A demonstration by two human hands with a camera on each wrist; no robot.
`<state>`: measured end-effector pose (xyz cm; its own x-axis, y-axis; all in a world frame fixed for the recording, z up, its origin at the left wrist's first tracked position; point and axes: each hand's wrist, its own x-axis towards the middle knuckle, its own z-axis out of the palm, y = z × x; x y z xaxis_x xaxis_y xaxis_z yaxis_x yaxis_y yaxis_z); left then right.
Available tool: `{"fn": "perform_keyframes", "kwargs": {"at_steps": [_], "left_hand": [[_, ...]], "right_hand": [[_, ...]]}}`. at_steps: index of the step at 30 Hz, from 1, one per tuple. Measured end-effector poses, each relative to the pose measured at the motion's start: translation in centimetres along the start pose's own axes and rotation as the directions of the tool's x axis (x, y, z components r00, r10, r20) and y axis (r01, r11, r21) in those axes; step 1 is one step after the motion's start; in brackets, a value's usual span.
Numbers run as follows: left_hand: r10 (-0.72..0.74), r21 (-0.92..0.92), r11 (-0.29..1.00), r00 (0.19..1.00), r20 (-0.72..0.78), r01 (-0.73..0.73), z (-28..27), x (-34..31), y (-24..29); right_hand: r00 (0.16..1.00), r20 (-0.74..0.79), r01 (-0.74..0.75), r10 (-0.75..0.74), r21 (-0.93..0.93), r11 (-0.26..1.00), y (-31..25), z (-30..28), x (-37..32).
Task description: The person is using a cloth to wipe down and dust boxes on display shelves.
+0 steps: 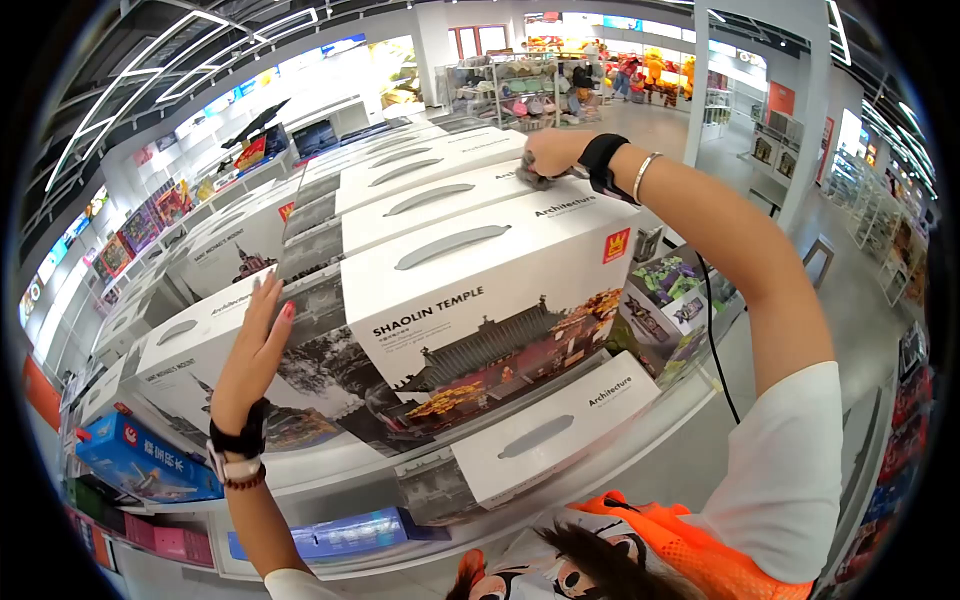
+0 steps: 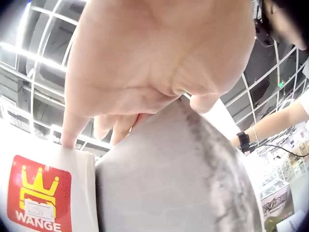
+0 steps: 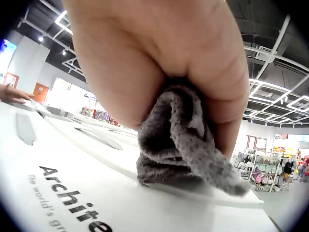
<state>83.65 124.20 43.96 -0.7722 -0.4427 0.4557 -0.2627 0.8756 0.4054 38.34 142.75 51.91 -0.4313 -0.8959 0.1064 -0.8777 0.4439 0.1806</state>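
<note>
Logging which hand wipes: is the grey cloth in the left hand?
No, the grey cloth is bunched in the right hand, while the left hand lies flat against a box.

A blue box (image 1: 140, 460) lies on a lower shelf at the left. Colourful boxes (image 1: 135, 228) line the wall shelves beyond it. At the back stand a rack of caps (image 1: 520, 95), yellow plush toys (image 1: 655, 65) and a white pillar (image 1: 705, 90). A green-and-purple box (image 1: 668, 285) sits at the right.

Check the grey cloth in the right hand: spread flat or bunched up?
Bunched up: the right hand grips the grey cloth as a wad of folds, pressed on the white Architecture box.
</note>
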Motion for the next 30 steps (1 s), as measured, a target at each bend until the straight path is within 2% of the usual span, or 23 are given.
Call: {"fn": "perform_keyframes", "kwargs": {"at_steps": [1,3,4,5,7,8,9,11,12,14,16,17,19,20,21,23,25,27,28,29,30], "left_hand": [[-0.014,0.010,1.000,1.000,-0.002,0.014,0.0,0.4,-0.9],[0.100,0.234,0.963,0.983,0.154,-0.134,-0.3,0.7,-1.9],[0.120,0.302,0.939,0.980,0.160,-0.165,-0.2,0.7,-1.8],[0.104,0.310,0.939,0.981,0.162,-0.151,-0.1,0.6,-1.5],[0.001,0.192,0.981,0.996,0.093,-0.019,0.2,0.8,-1.1],[0.176,0.282,0.935,0.972,0.153,-0.214,-0.4,0.7,-1.7],[0.167,0.281,0.937,0.973,0.157,-0.206,-0.5,0.8,-1.8],[0.071,0.118,0.989,0.990,0.119,-0.085,-0.1,1.8,-1.2],[-0.065,0.034,0.997,0.996,0.054,0.064,0.4,2.2,-0.4],[-0.102,0.040,0.994,0.993,0.052,0.100,0.5,2.3,-0.1],[-0.138,0.042,0.990,0.989,0.054,0.136,0.5,2.2,0.0],[-0.144,0.024,0.989,0.988,0.059,0.143,0.4,2.1,0.2],[-0.144,0.016,0.990,0.988,0.055,0.143,0.3,2.1,0.4],[-0.143,0.014,0.990,0.989,0.038,0.142,0.3,1.9,0.4],[-0.139,0.013,0.990,0.990,0.023,0.139,0.4,1.9,0.5],[-0.142,0.010,0.990,0.990,0.007,0.142,0.6,2.0,0.2],[-0.157,-0.003,0.988,0.988,-0.005,0.157,1.0,2.1,-0.9],[0.085,0.204,0.976,0.996,-0.007,-0.082,1.1,1.9,-2.5],[-0.004,0.118,0.993,0.999,-0.044,0.010,1.0,2.0,-1.3],[-0.019,0.116,0.993,0.999,-0.050,0.025,1.1,1.9,-1.5],[0.009,0.121,0.993,0.999,-0.052,-0.002,1.2,1.8,-1.9]], "right_hand": [[0.997,0.070,-0.010,0.011,-0.013,1.000,-0.6,-0.5,-0.1],[0.996,0.091,0.016,-0.008,-0.079,0.997,-1.5,-1.2,-0.2],[0.993,0.117,0.009,0.004,-0.113,0.994,-1.5,-1.6,0.2],[0.983,0.185,0.012,0.020,-0.166,0.986,-1.5,-1.8,1.1],[0.972,0.236,0.049,0.015,-0.261,0.964,-2.6,-2.9,1.3],[0.977,0.213,0.069,-0.008,-0.278,0.958,-2.9,-2.9,1.9],[0.976,0.219,0.077,-0.015,-0.275,0.958,-3.1,-2.5,2.8],[0.967,0.229,0.141,-0.114,-0.103,0.985,-4.1,-1.9,4.8],[0.980,0.114,0.171,-0.165,-0.049,0.984,-5.7,-1.0,5.4],[0.966,-0.072,0.249,-0.247,0.024,0.968,-9.0,0.5,7.4],[0.939,-0.102,0.333,-0.328,0.046,0.942,-13.2,-0.3,8.1],[0.922,0.007,0.387,-0.388,0.056,0.920,-15.9,-1.7,8.3],[0.847,-0.040,0.532,-0.531,0.056,0.845,-21.0,-1.5,10.4],[0.745,-0.082,0.663,-0.662,-0.018,0.748,-24.0,-1.6,10.7],[0.739,-0.195,0.668,-0.645,0.092,0.738,-26.3,-1.3,10.2],[0.679,-0.299,0.715,-0.670,0.061,0.697,-30.3,-0.3,10.7],[0.707,-0.142,0.701,-0.693,0.011,0.713,-29.4,-1.5,9.5],[0.711,-0.095,0.703,-0.697,0.081,0.706,-25.0,-2.2,7.1],[0.733,-0.056,0.680,-0.678,0.034,0.732,-22.7,-1.5,7.5],[0.775,-0.008,0.625,-0.632,0.158,0.765,-20.0,-1.5,6.8],[0.843,0.080,0.527,-0.531,0.067,0.847,-18.0,-2.2,5.2]]}}
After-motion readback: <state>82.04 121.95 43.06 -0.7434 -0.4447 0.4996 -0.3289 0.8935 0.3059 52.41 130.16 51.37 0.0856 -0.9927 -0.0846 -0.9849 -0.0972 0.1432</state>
